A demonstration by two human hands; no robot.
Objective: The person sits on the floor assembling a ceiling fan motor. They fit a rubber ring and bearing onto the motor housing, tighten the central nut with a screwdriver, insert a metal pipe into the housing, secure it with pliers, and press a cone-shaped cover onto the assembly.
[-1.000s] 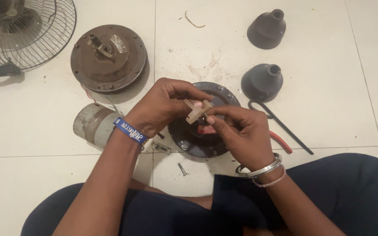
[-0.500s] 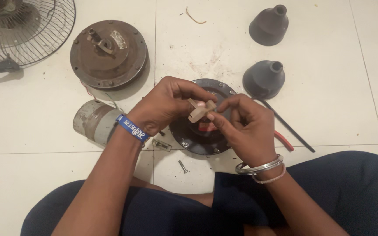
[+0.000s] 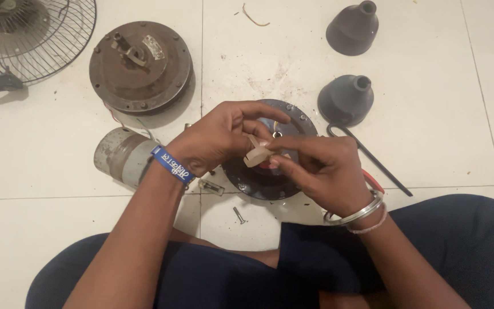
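While both hands meet over the dark round motor plate [image 3: 270,171], the left hand [image 3: 218,140] and right hand [image 3: 321,169] pinch a small beige piece [image 3: 257,153] between fingertips. Item: probably tape or plastic; light, thin, easily creased; best held by its edges.

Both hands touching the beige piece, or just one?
Touching, both. The head view shows the left hand and right hand each pinching the small beige piece with their fingertips, above the dark round motor cover.

White tiled floor [image 3: 58,229], grey grout lines, scattered dust, even light
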